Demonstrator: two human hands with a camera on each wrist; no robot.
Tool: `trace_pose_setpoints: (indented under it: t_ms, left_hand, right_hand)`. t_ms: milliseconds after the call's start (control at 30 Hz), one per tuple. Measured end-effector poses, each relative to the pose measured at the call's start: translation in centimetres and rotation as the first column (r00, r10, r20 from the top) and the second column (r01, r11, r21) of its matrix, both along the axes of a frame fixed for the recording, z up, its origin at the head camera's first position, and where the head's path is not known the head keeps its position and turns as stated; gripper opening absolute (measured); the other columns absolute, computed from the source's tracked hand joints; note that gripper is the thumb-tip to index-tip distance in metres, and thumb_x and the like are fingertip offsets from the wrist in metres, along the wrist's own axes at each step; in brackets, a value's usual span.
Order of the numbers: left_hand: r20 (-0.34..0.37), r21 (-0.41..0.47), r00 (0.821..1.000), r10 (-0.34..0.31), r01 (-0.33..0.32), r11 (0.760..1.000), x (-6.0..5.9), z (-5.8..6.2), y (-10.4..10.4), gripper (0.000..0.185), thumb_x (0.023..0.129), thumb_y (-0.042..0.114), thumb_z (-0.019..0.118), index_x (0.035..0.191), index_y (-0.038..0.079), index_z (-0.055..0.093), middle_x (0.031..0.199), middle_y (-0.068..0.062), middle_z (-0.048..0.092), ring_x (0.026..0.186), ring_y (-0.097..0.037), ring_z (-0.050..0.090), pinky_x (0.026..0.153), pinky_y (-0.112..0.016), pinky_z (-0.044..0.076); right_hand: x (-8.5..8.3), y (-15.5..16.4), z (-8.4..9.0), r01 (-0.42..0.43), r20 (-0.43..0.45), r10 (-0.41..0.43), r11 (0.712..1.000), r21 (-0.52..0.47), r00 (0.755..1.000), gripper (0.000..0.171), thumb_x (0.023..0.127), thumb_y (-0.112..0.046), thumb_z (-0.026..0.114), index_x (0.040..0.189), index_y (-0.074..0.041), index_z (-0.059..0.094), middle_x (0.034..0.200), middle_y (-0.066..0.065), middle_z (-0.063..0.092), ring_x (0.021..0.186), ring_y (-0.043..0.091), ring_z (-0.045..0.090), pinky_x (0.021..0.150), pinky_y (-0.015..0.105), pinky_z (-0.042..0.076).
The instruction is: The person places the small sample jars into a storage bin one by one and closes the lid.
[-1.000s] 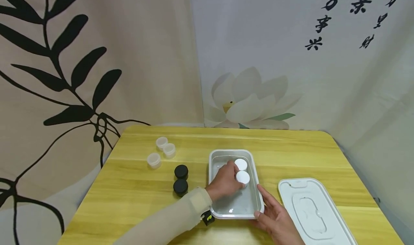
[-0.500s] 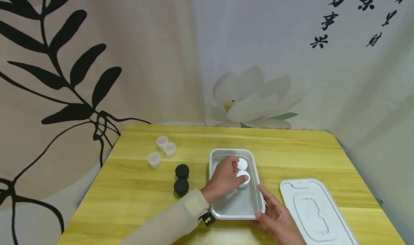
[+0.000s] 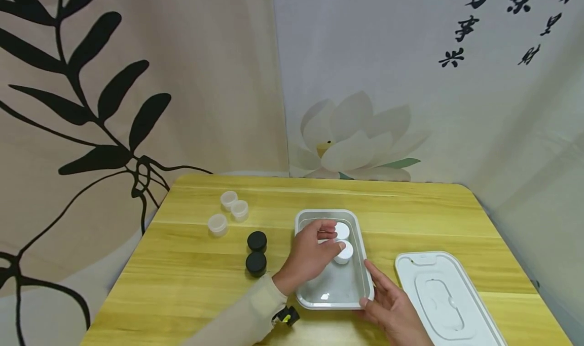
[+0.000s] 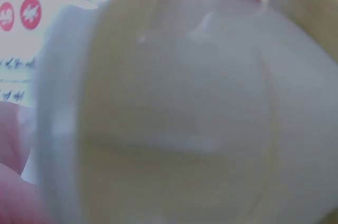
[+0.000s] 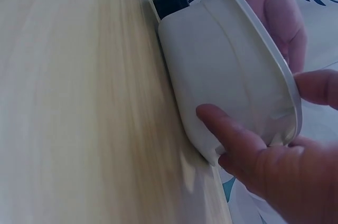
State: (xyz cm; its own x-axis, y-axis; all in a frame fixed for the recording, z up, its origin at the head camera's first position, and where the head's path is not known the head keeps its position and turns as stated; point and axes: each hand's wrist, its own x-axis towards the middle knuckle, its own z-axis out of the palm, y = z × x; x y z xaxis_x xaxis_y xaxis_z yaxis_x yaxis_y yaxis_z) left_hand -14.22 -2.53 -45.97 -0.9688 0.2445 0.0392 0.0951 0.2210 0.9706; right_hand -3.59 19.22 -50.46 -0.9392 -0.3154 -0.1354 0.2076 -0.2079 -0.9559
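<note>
A white rectangular tray (image 3: 302, 265) stands on the yellow wooden table (image 3: 410, 219). Two white round jars lie inside it, the far jar (image 3: 343, 230) and the near jar (image 3: 344, 253). My left hand (image 3: 312, 254) hovers in the tray with loosely curved fingers, its thumb tip at the near jar's left edge. My right hand (image 3: 388, 305) holds the tray's front right corner, thumb over the rim. In the right wrist view my right hand (image 5: 274, 166) clasps the tray's outer wall (image 5: 227, 76). The left wrist view is filled by a blurred white surface (image 4: 174, 108).
The tray's white lid (image 3: 449, 300) lies to the right near the table's edge. Two black jars (image 3: 256, 252) stand left of the tray. Three clear small cups (image 3: 228, 211) sit further back left. Printed curtains hang close behind the table.
My left hand has drawn back slightly from the near white jar and its fingers have loosened. The right hand and the tray have stayed in place.
</note>
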Motion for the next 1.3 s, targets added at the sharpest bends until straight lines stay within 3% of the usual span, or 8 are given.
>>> trace_pose_setpoints:
  t_ms: [267,467,667,833,1067,1300]
  left_hand:
    - [0.022,0.058,0.993,0.113,-0.114,0.992,0.2,1.0,-4.2,0.041,0.095,0.022,0.08,0.132,0.011,0.068,0.131,-0.009,0.072,0.121,-0.023,0.069,0.104,-0.034,0.058]
    - [0.04,0.089,0.978,0.207,-0.209,0.974,0.8,0.9,-8.5,0.041,0.095,0.015,0.079,0.134,0.009,0.068,0.13,-0.013,0.071,0.121,-0.024,0.068,0.099,-0.024,0.058]
    - [0.087,0.101,0.945,0.315,-0.323,0.941,2.5,-0.2,-13.1,0.04,0.097,0.009,0.078,0.135,0.008,0.067,0.132,-0.015,0.068,0.119,-0.02,0.069,0.094,-0.016,0.056]
    - [0.124,0.08,0.908,0.4,-0.411,0.908,3.9,-1.4,-15.5,0.042,0.097,0.009,0.078,0.136,0.003,0.066,0.137,-0.019,0.066,0.118,-0.013,0.068,0.094,-0.014,0.056]
    - [0.171,0.009,0.896,0.41,-0.417,0.909,4.8,-3.4,-16.8,0.053,0.093,0.013,0.082,0.141,0.001,0.062,0.14,-0.018,0.064,0.126,-0.023,0.064,0.095,-0.012,0.054]
    - [0.246,0.092,0.896,0.369,-0.401,0.911,4.9,-5.7,-16.2,0.059,0.088,0.006,0.086,0.141,0.0,0.06,0.14,-0.019,0.063,0.12,-0.018,0.066,0.095,-0.013,0.054]
  right_hand:
    - [0.1,0.0,0.2,0.029,0.039,-0.031,0.999,0.037,0.999,0.086,0.101,0.001,0.063,0.17,-0.006,0.011,0.154,-0.03,0.046,0.136,0.005,0.056,0.097,0.047,0.061]
    - [0.1,0.1,0.0,0.018,0.017,-0.019,1.0,0.015,1.0,0.085,0.102,0.002,0.061,0.17,-0.005,0.01,0.153,-0.034,0.047,0.135,0.003,0.057,0.097,0.046,0.061]
    - [0.1,0.0,0.2,0.022,0.035,-0.023,0.999,0.028,0.999,0.086,0.101,0.0,0.063,0.17,-0.007,0.012,0.154,-0.032,0.045,0.136,0.005,0.056,0.098,0.047,0.061]
    - [0.1,0.1,0.4,0.026,0.042,-0.028,0.999,0.047,0.999,0.086,0.101,-0.002,0.064,0.17,-0.009,0.013,0.157,-0.03,0.043,0.138,0.005,0.055,0.1,0.049,0.06]
    - [0.1,0.2,0.2,0.019,0.017,-0.019,1.0,0.02,1.0,0.085,0.102,0.001,0.062,0.17,-0.006,0.01,0.155,-0.031,0.047,0.137,0.003,0.055,0.099,0.048,0.06]
    - [0.1,0.3,0.0,0.018,0.034,-0.019,1.0,0.018,0.999,0.086,0.102,0.0,0.062,0.17,-0.008,0.011,0.153,-0.032,0.047,0.136,0.003,0.056,0.1,0.048,0.06]
